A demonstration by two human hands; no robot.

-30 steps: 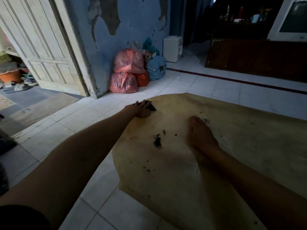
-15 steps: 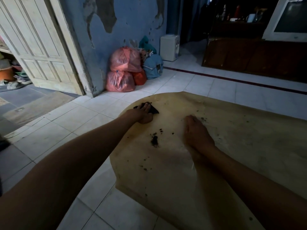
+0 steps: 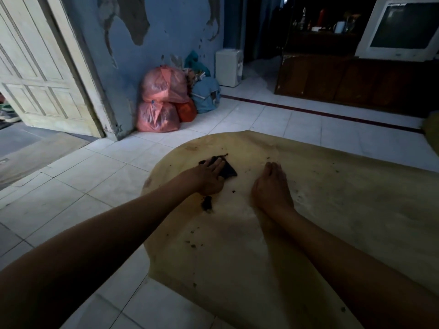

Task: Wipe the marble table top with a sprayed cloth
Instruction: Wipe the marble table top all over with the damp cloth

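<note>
Counting: one table top (image 3: 332, 210); one dark cloth (image 3: 226, 170), partly hidden under flat left hand (image 3: 211, 178); right hand (image 3: 270, 186) flat, empty; debris clump (image 3: 207, 203) indistinct.

Counter (image 3: 332, 222): we find open surface right of our right hand (image 3: 270, 186) and along the near edge. Obstacles: dark cloth (image 3: 226, 170) under our left hand (image 3: 210, 178); dirt clump (image 3: 207, 203) just beside that wrist; scattered crumbs (image 3: 193, 244) toward us. The gap between both hands is passable.
</note>
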